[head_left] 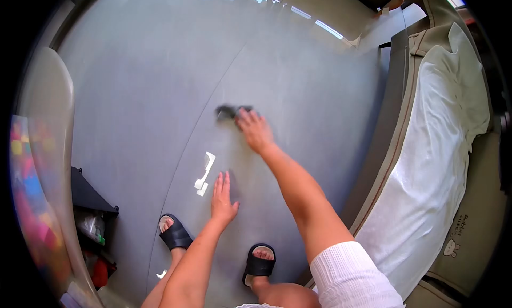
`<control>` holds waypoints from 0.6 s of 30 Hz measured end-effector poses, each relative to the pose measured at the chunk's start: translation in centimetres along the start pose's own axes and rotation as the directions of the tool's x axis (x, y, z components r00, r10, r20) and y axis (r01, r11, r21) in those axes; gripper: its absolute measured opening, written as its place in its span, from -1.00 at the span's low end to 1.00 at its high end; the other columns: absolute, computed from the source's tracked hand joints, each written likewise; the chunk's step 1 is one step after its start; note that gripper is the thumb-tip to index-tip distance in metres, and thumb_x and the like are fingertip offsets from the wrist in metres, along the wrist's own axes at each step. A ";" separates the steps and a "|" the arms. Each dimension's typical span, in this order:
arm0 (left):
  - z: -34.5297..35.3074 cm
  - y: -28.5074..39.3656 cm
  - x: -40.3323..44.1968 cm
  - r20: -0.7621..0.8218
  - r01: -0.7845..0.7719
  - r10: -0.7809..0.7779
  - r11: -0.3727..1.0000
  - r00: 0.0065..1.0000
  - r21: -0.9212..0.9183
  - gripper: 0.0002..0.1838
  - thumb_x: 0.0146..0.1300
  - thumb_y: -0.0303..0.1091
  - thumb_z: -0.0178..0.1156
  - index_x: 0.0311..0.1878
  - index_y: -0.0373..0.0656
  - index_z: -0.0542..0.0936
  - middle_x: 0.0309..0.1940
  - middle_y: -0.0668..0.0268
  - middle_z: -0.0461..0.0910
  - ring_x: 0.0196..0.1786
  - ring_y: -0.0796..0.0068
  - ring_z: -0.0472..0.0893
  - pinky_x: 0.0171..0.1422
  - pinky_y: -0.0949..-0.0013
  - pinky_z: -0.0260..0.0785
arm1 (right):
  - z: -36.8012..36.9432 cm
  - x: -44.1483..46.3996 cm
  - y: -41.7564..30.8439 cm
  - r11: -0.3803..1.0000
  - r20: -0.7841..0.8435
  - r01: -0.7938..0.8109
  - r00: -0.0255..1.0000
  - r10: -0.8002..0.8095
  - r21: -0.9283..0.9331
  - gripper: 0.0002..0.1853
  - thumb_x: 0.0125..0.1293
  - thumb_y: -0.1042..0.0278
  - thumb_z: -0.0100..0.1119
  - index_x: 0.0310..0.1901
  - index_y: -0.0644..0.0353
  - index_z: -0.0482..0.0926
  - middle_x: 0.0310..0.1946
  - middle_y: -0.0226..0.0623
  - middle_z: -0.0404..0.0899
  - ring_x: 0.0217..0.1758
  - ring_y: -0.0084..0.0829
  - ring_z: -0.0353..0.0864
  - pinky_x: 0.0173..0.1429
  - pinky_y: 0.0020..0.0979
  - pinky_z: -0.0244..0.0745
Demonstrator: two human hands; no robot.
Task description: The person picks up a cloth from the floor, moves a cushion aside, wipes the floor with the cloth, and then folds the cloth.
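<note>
Black shelving (92,193) at left holds clear plastic packaging (92,225). On the grey floor (133,105), a small dark object (226,113), blurred, meets the right hand's (255,129) fingertips; whether they grip it, I cannot tell. The left hand (223,203), fingers extended, holds nothing beside a white plastic piece (205,174).

The right hand (256,131) touches a blurred dark object (227,113).

Left arm bent, fingers extended | right arm reaching, fingers spread
</note>
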State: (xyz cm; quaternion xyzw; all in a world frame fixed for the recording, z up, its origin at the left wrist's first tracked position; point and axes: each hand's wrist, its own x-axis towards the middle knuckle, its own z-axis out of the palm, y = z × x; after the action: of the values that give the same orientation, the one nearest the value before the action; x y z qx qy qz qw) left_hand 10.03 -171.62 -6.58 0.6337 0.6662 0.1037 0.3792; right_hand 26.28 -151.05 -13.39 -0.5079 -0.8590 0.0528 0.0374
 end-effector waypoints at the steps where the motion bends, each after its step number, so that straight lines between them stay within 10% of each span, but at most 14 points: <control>1: -0.3 0.1 0.4 -0.005 -0.002 0.002 1.000 1.000 0.001 0.16 -0.06 -0.50 0.45 0.59 -0.05 -0.03 0.57 0.01 -0.03 0.56 -0.10 0.08 0.58 0.09 0.08 | 0.1 1.4 1.9 0.994 -0.019 -0.098 0.995 0.098 -0.038 -0.56 0.41 0.27 -0.06 0.30 -0.04 0.48 0.49 -0.34 0.23 0.46 -0.20 0.26 0.41 -0.11 0.24; 7: -0.9 -0.3 0.6 -0.030 -0.005 0.005 1.000 1.000 -0.015 0.14 -0.05 -0.53 0.44 0.59 -0.04 -0.02 0.57 0.00 -0.03 0.55 -0.13 0.08 0.57 0.07 0.08 | -2.1 -6.6 7.8 0.651 0.050 -0.759 0.650 0.758 -0.008 -0.32 0.41 0.14 0.05 0.51 0.07 0.13 0.47 -0.20 0.17 0.48 -0.13 0.17 0.45 -0.07 0.19; 11: 1.0 0.3 -0.7 0.005 -0.029 0.029 0.999 1.000 -0.026 0.15 -0.06 -0.53 0.44 0.59 -0.04 -0.02 0.57 -0.01 -0.03 0.55 -0.13 0.08 0.57 0.07 0.09 | -1.9 -18.3 0.9 0.617 0.010 -0.786 0.617 0.787 -0.043 -0.29 0.41 0.18 0.09 0.53 0.04 0.10 0.44 -0.20 0.18 0.46 -0.05 0.15 0.44 -0.05 0.16; 13: 1.8 1.2 -1.7 0.032 -0.053 0.054 0.998 0.998 -0.029 0.16 -0.06 -0.53 0.45 0.59 -0.04 -0.02 0.57 -0.02 -0.03 0.55 -0.14 0.08 0.57 0.06 0.09 | 0.7 -23.5 -4.5 0.668 0.133 -0.730 0.655 0.744 -0.145 -0.31 0.40 0.20 0.07 0.53 -0.01 0.10 0.45 -0.20 0.17 0.45 -0.04 0.15 0.42 -0.06 0.16; 18: 3.1 3.2 -4.8 0.045 -0.089 0.092 0.994 0.995 -0.065 0.17 -0.07 -0.53 0.45 0.60 -0.03 -0.03 0.56 -0.02 -0.03 0.54 -0.15 0.09 0.56 0.04 0.10 | -1.4 -27.8 -7.3 0.942 0.071 -0.147 0.989 0.131 0.301 -0.60 0.36 0.30 0.05 0.22 0.02 0.55 0.31 -0.22 0.42 0.34 -0.14 0.37 0.31 -0.13 0.31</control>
State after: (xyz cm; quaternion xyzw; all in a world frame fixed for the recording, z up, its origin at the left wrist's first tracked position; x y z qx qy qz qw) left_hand 14.01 -176.60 -4.93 0.6533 0.6239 0.1267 0.4097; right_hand 33.49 -178.84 -11.38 -0.5539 -0.8032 0.2000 0.0899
